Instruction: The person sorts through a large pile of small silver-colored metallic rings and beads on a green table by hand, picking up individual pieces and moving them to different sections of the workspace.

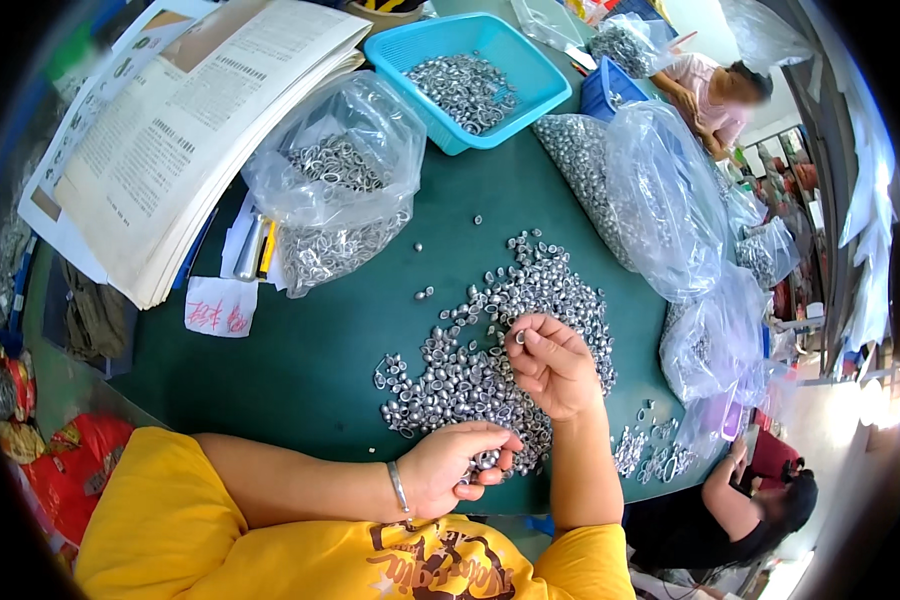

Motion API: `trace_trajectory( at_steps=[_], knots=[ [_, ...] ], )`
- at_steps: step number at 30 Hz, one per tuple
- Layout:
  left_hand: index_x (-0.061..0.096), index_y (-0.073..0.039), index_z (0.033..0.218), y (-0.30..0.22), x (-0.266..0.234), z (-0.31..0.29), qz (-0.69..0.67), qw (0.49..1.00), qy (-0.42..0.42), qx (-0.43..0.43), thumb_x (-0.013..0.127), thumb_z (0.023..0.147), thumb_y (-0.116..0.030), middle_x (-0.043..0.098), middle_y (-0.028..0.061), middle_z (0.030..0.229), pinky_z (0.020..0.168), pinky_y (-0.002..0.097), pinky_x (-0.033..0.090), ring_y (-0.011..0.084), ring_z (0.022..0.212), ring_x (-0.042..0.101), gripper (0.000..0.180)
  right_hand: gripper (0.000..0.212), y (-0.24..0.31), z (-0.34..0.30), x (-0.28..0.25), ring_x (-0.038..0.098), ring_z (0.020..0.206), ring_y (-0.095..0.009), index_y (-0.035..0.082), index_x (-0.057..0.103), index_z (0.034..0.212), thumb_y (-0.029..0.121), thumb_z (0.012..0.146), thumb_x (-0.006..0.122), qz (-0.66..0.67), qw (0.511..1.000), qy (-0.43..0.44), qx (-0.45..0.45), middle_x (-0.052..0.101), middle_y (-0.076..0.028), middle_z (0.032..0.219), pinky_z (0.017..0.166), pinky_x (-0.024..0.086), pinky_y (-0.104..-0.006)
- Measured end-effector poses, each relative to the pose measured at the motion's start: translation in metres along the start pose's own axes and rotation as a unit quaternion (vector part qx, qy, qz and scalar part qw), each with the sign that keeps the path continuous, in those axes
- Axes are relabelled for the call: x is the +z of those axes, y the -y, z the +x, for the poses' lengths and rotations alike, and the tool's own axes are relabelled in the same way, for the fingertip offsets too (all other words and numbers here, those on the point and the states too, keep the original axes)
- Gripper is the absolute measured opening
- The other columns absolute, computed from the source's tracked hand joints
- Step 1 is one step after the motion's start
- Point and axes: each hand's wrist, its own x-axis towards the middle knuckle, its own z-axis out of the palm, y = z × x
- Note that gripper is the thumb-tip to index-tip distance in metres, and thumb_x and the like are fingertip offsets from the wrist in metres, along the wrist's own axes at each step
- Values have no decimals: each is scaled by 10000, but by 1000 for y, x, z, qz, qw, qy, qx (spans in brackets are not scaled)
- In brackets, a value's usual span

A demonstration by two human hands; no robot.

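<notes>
Dark green tabletop is spreading across the middle, its near edge disappearing behind the person's yellow shirt. Nearest, the left hand is curling its fingers loosely around several small metal pieces, the palm hiding how many. Just beyond, the right hand is pinching one oval piece between thumb and forefinger, its other fingers folding inward; the fingertips are covering part of that piece. Beneath and around both hands, a heap of the small metal pieces is lying on the table, the hands and right forearm blocking some of it. Farther off to the left, a clear plastic bag is holding ring-like metal pieces, its creases blurring those inside, while a paper stack is leaning close beside it. Beyond, a turquoise basket is containing more metal pieces, and on the right a bulging clear bag is holding many, its folds obscuring some. Farther still, a blue bin is showing little of its contents, and a person in pink is appearing small near the shelving.
</notes>
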Motion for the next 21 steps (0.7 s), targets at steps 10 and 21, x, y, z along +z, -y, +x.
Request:
trace_trajectory(
  at_steps=[10,21],
  knots=[
    [522,-43,942,3,-2,1,-10,1000,-6,-12,436,894,-174,461,47,805,419,171,289,102,610,385,164,181,4,-6,-16,422,518,-93,-20,527,950,-11,776,478,137,979,96,-116,561,-142,773,369,340,-172],
    [515,-24,952,1,1,0,3,1000,-22,-12,412,895,-161,463,58,813,425,171,290,109,617,385,180,122,-13,-7,-2,549,662,-288,31,617,803,-17,691,615,-685,657,-79,-305,519,-105,711,569,443,-346]
  ],
)
